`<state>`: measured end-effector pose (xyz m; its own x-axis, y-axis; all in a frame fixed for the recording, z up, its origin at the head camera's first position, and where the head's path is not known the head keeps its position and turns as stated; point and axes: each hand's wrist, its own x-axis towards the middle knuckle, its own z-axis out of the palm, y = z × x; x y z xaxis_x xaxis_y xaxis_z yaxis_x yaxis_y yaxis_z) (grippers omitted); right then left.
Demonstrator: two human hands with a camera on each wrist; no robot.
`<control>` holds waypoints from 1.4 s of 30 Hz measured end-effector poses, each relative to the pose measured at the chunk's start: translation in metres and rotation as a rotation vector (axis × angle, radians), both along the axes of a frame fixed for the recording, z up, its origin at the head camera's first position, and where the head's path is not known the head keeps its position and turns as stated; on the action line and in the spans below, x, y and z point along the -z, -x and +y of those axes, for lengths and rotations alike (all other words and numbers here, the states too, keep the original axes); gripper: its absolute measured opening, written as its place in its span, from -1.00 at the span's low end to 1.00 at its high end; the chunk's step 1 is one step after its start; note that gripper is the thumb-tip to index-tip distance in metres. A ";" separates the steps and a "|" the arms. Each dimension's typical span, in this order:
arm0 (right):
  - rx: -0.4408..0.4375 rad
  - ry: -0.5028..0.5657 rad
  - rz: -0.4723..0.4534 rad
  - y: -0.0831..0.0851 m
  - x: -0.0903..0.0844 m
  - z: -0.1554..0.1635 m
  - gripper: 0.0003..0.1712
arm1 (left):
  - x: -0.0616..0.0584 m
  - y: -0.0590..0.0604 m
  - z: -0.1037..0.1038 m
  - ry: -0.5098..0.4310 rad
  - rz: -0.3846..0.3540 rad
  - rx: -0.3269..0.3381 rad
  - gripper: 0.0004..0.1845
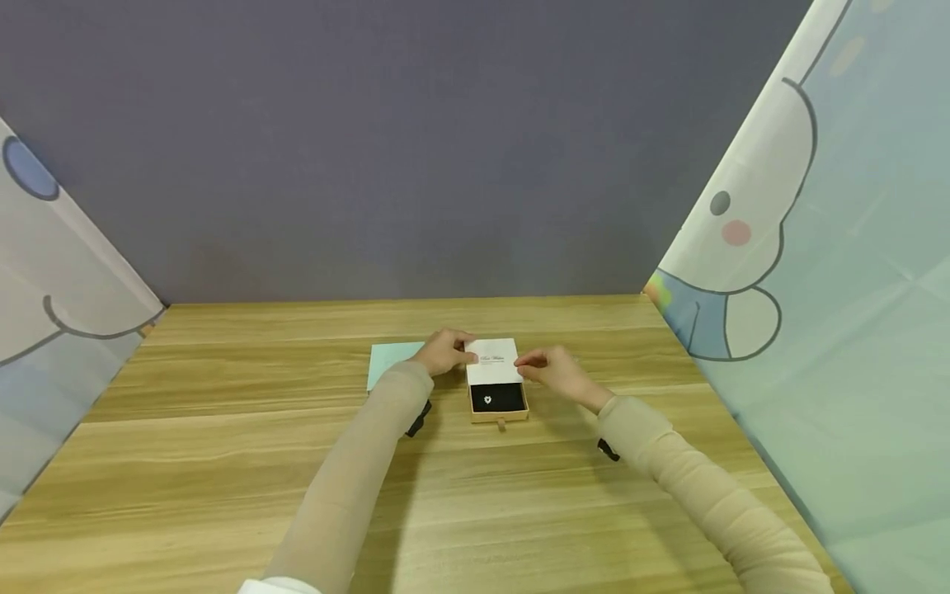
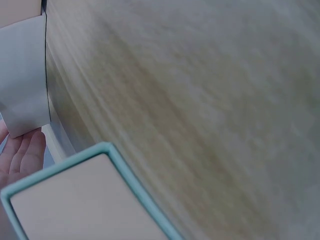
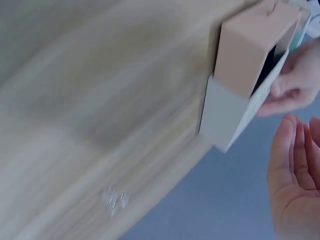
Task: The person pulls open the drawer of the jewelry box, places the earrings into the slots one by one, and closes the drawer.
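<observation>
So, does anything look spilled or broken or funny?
Nothing looks spilled or broken. Slightly odd: the sparkly piece sits left of centre in the open drawer, and small clear bits lie on the table, away from the white box; they're too blurred to identify.

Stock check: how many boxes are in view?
2: a central white-and-tan rectangular drawer box; a mint-green box to its left, partly hidden by a beige sleeve. More may be hidden.

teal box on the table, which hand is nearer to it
Left: the left hand is close beside the teal box; the right hand is farther, past the white box.
</observation>
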<state>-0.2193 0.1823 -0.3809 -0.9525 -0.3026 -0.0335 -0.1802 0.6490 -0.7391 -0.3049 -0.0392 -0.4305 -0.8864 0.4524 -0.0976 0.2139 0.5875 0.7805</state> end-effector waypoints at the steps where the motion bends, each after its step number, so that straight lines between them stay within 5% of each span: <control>1: 0.003 -0.017 0.011 0.001 -0.001 0.003 -0.75 | 0.000 -0.001 0.000 0.000 -0.003 0.003 -0.41; 15: 0.012 -0.200 0.093 0.005 -0.009 0.048 -0.70 | 0.003 0.000 -0.003 -0.028 -0.022 0.000 -0.43; 35: -0.003 -0.377 0.263 0.018 0.017 0.096 -0.77 | -0.004 -0.003 0.001 0.005 -0.026 -0.005 -0.43; 42: -0.021 -0.402 0.209 0.019 0.028 0.105 -0.78 | -0.005 -0.003 0.001 0.001 -0.027 0.004 -0.44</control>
<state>-0.2382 0.2869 -0.4091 -0.9452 -0.3240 0.0403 -0.3149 0.8719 -0.3751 -0.3021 -0.0385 -0.4256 -0.8814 0.4562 -0.1223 0.1951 0.5875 0.7853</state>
